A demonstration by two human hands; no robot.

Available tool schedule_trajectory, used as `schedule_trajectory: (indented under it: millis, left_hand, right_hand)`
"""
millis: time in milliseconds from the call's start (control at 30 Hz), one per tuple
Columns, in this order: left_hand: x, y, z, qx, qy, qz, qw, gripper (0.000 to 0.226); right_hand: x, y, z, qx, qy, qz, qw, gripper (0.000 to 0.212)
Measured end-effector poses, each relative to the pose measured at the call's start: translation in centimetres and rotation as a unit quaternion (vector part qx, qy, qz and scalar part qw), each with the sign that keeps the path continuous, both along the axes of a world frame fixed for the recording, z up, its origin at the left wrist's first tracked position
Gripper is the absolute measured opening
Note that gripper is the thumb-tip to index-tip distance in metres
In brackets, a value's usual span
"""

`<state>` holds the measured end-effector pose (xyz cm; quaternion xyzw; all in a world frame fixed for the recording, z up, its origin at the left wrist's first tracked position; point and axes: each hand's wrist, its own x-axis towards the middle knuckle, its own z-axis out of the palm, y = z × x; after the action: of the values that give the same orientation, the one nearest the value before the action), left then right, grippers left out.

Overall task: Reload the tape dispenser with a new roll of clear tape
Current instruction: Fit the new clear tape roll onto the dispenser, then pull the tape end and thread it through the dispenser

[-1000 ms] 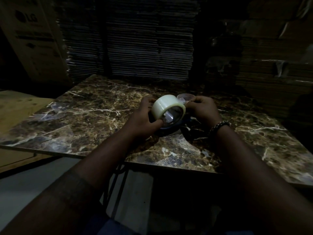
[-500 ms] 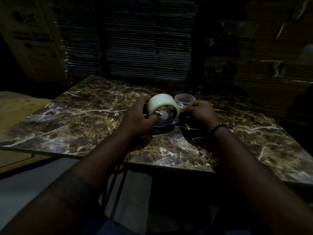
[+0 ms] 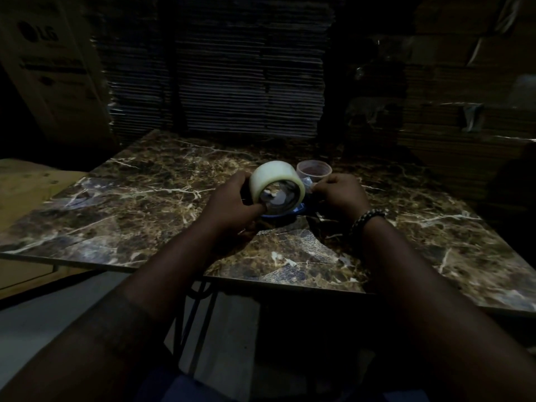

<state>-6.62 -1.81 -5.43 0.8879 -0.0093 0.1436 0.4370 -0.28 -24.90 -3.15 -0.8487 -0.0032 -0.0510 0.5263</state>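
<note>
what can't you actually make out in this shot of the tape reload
Head view:
Tape dispenser: only a blue edge shows; tape roll and both hands cover the rest.
What the right hand pinches: hidden by its own knuckles.
Cup contents: too dark.
Whether the roll is seated: left hand blocks it.

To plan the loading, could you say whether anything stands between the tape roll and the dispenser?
Nothing visible: the pale clear tape roll in the left hand is right over the blue plastic dispenser; the clear plastic cup stands behind.
</note>
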Motion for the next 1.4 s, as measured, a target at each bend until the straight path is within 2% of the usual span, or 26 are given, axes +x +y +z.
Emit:
schedule_trajectory:
  millis: [200, 333, 433, 567, 733, 900, 1067, 1133, 1233, 1400]
  left_hand:
    - [0.1, -0.3, 0.0, -0.049, 0.020, 0.009, 0.999, 0.059]
    - [0.4, -0.2, -0.8, -0.142, 0.042, 0.005, 0.989, 0.071]
    - [0.9, -0.1, -1.2, -0.182, 0.034, -0.002, 0.983, 0.066]
    - [1.0, 0.2, -1.1, -0.168, 0.030, -0.007, 0.985, 0.061]
    - [0.1, 0.0, -0.9, -0.149, 0.065, -0.046, 0.986, 0.086]
    - [0.3, -0.2, -1.1, -0.153, 0.068, -0.037, 0.985, 0.084]
    - [0.7, -0.2, -1.0, -0.121, 0.067, -0.027, 0.990, 0.073]
    - [0.8, -0.2, -1.1, -0.139, 0.066, -0.033, 0.988, 0.075]
    - [0.8, -0.2, -1.4, -0.178, 0.065, -0.033, 0.981, 0.083]
    - [0.7, 0.1, -1.2, -0.148, 0.069, -0.021, 0.986, 0.082]
  right_hand:
    - [-0.1, -0.2, -0.1, -0.008, -0.004, 0.013, 1.000, 0.031]
    - [-0.6, -0.1, 0.1, -0.012, -0.001, 0.018, 1.000, 0.027]
    - [-0.8, 0.0, 0.2, -0.004, 0.003, 0.019, 1.000, 0.029]
    - [-0.6, -0.2, 0.3, 0.020, 0.025, 0.014, 0.999, 0.029]
    - [-0.3, -0.7, 0.2, 0.042, 0.052, 0.007, 0.998, 0.026]
    - [-0.2, -0.8, 0.2, 0.052, 0.055, 0.003, 0.997, 0.026]
    - [-0.1, -0.9, 0.1, 0.050, 0.067, -0.007, 0.996, 0.011]
    - [0.1, -1.1, 0.0, 0.024, 0.069, -0.025, 0.997, 0.004]
    - [0.8, -2.0, -0.4, -0.007, 0.060, -0.048, 0.997, 0.011]
    - [0.9, -2.3, -0.3, -0.084, 0.044, -0.033, 0.995, 0.015]
